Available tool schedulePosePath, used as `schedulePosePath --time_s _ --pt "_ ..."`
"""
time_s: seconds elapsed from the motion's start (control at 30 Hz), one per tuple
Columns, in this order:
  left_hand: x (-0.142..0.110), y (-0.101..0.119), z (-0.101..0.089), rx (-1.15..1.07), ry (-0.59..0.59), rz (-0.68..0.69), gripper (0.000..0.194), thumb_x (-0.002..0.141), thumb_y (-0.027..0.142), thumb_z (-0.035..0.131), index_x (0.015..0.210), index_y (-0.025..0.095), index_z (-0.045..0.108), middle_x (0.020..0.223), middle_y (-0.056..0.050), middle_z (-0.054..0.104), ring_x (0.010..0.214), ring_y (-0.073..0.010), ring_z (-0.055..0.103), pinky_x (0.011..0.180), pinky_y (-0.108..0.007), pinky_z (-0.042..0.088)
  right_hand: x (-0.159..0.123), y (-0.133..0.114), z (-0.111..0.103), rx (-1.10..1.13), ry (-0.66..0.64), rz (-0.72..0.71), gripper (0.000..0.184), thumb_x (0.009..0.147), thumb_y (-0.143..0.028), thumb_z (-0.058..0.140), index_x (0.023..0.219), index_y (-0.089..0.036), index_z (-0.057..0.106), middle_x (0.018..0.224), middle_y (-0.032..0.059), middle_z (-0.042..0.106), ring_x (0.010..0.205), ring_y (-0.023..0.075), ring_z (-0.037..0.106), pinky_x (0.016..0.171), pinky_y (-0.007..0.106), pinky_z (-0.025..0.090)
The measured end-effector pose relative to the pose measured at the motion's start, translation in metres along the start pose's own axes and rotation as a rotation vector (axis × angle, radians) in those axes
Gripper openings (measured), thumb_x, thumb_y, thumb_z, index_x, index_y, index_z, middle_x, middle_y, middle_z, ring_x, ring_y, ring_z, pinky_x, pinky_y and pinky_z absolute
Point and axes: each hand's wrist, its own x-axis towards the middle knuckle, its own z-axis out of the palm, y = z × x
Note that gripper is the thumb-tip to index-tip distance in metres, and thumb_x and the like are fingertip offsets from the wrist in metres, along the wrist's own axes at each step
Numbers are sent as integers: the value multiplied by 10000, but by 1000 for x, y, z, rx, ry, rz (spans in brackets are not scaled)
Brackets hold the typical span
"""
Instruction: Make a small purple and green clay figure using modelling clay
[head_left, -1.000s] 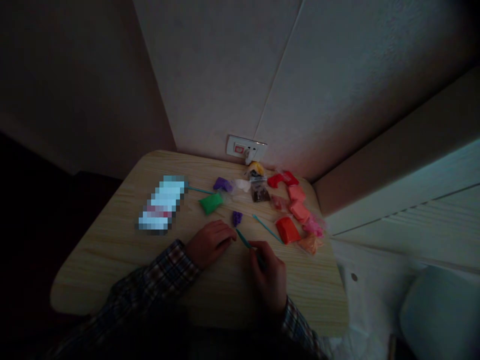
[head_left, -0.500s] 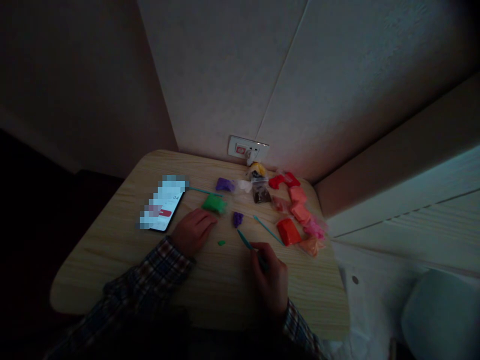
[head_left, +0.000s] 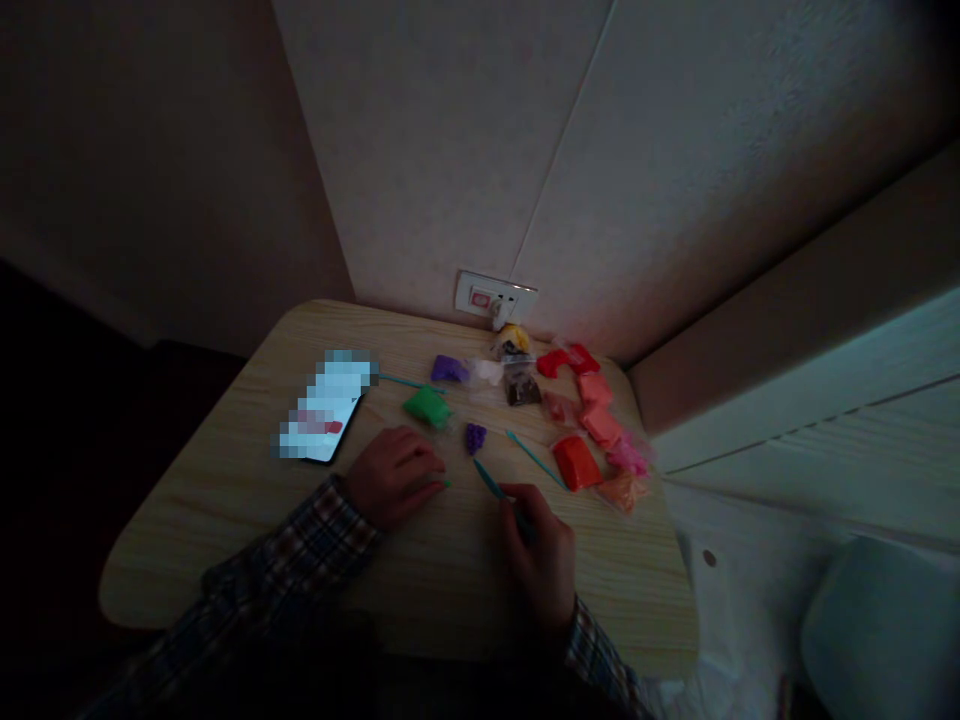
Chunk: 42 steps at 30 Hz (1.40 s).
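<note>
My left hand (head_left: 396, 478) is low over the table, thumb and forefinger closed around a small piece of green clay (head_left: 448, 484) that mostly hides behind the fingertips. In my right hand (head_left: 541, 550) is a teal clay modelling tool (head_left: 489, 478), gripped like a pen with its blade pointing away from me. Just beyond the blade's tip lies a bumpy cluster of purple clay (head_left: 475, 438), made of little balls. A packet of green clay (head_left: 427, 406) rests past my left hand.
To the left lies a lit phone (head_left: 330, 410). Thin teal sticks flank the middle, one of them (head_left: 536, 460) near an orange-red clay packet (head_left: 577, 463). Several clay packets, purple (head_left: 449, 368) and pink (head_left: 600, 424) among them, line the back and right. A wall socket (head_left: 495, 297) is behind the table.
My left hand drew back left, uncovering the green piece on the table, then came forward to it and closed on it. My right hand with the modelling tool stayed nearly still.
</note>
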Motion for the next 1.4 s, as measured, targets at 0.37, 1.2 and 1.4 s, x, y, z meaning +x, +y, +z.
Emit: schedulePosePath --time_s 0.37,1.2,1.4 --pt "1 8 2 -18 -145 -39 69 828 199 563 824 171 625 870 -72 604 854 -224 510 760 -365 409 0 0 0 -18 13 -19 186 887 -278 443 905 -176 598 615 -17 639 517 121 600 493 193 432" --pt "1 10 5 -334 -122 -36 234 895 150 434 972 157 655 877 -71 579 825 -171 547 745 -285 475 0 1 0 -34 15 -35 194 888 -269 446 909 -165 609 603 -19 626 527 119 611 508 189 432" --pt "1 9 4 -346 -84 -46 163 849 119 488 894 156 640 858 -54 573 807 -160 552 732 -267 471 1 0 0 -34 21 -28 197 887 -276 445 903 -166 608 570 -29 604 498 116 589 486 189 419"
